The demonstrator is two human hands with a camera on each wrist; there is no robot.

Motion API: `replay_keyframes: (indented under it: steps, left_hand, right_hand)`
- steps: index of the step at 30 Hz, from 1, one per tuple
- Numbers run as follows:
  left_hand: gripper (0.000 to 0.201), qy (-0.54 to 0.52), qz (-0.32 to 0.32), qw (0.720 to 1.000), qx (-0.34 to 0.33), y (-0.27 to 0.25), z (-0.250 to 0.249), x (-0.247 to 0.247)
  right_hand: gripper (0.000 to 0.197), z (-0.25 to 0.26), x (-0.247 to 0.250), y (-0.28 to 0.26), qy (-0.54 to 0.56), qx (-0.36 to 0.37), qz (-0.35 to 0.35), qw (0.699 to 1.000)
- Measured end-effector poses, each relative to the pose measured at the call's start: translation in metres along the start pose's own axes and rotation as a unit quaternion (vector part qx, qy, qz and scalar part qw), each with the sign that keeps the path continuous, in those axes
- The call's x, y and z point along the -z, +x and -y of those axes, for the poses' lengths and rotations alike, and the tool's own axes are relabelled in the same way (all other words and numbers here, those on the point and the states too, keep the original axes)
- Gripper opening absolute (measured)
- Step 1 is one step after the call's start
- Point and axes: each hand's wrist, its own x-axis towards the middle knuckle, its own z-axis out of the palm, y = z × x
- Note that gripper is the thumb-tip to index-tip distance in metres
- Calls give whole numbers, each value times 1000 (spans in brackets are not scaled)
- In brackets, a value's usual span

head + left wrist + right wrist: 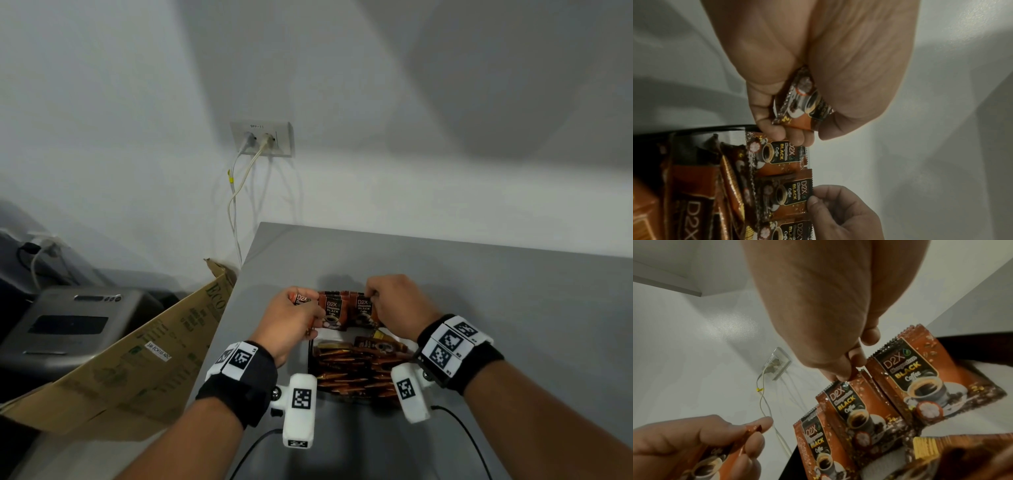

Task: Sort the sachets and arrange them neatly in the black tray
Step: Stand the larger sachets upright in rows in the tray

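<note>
A black tray [310,356] lies on the grey table [496,291]. Brown D2X black coffee sachets [331,311] stand in a row at its far end. Long orange stick sachets [349,375] fill the near part. My left hand [299,308] grips one loose coffee sachet [801,104] just left of the row, above the tray's rim [715,129]. My right hand [849,371] pinches the top edge of a standing sachet [851,405] in the row, between thumb and fingertips. That same sachet [789,194] shows in the left wrist view with my right hand [818,200] on it.
An open cardboard box [137,359] leans against the table's left edge, beside a grey machine [68,322]. A wall socket [262,138] with two white cables sits behind the table's far corner. Black camera cables [462,431] trail over the near table.
</note>
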Motion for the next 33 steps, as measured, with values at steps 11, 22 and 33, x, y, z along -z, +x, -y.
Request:
replay_keyframes:
  steps: [11, 22, 33]
  left_hand:
    - [23, 7, 4, 1000, -6, -4, -3, 2]
    - [23, 4, 2, 1000, 1, -3, -2, 2]
    - [22, -14, 16, 1000, 8, -3, -1, -6]
  right_hand:
    - [29, -1, 3, -6, -7, -4, 44, 999]
    - [23, -1, 0, -9, -14, -35, 8, 999]
    - [18, -1, -9, -9, 31, -39, -40, 998]
